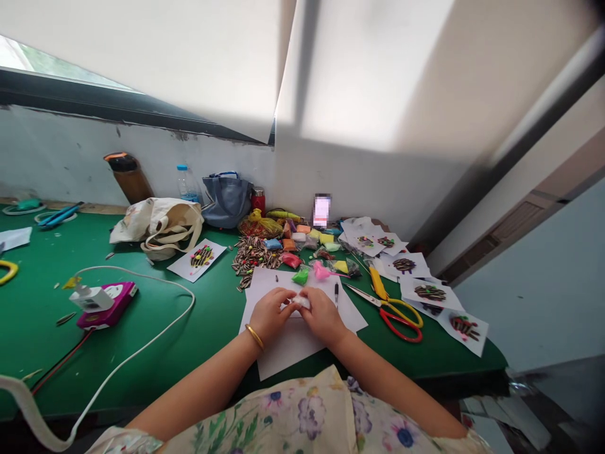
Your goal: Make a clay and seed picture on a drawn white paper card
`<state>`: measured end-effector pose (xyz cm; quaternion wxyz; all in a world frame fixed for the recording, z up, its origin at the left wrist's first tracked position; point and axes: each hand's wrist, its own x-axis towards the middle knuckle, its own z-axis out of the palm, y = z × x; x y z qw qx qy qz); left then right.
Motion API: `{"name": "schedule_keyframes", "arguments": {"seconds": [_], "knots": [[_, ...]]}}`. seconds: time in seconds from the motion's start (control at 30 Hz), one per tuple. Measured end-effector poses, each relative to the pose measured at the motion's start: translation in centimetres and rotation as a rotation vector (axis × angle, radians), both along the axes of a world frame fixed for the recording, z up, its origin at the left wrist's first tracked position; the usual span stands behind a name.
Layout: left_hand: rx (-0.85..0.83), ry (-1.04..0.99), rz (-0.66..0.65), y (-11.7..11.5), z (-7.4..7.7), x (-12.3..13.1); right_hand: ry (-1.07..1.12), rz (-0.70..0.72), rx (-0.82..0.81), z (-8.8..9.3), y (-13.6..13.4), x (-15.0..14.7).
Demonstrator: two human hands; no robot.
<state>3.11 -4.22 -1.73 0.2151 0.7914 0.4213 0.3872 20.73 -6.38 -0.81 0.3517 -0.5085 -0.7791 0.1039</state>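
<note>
Both my hands meet over white paper sheets (278,353) in front of me. My left hand (274,313) and my right hand (321,315) pinch a small white packet (301,302) between their fingertips; what is inside it cannot be made out. Just beyond the fingers lie a green clay packet (300,276) and a pink clay packet (321,271). A black pen (336,292) rests on the paper to the right of my right hand. Farther back is a heap of striped sunflower seeds (253,255) with small coloured bits among them.
Red-and-yellow scissors (399,318) and a yellow cutter (377,281) lie to the right, near several seed-decorated paper cards (432,292). Leftward are a purple power strip (109,304) with a white cable (155,337), and a cloth bag (155,224). A phone (322,210) stands against the wall.
</note>
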Motion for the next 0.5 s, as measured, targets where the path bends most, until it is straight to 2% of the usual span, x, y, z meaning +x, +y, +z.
{"name": "schedule_keyframes", "arguments": {"seconds": [0.13,0.3,0.5], "knots": [[0.002,-0.024,0.017,-0.13,0.0,0.23,0.015,0.016,0.018,0.15,0.03,0.03],[0.064,-0.086,0.053,-0.09,0.08,0.14,0.106,0.02,-0.067,0.15,0.29,0.21],[0.181,0.077,0.037,-0.05,0.46,-0.2,0.095,0.008,-0.016,0.01,0.41,0.4]]}}
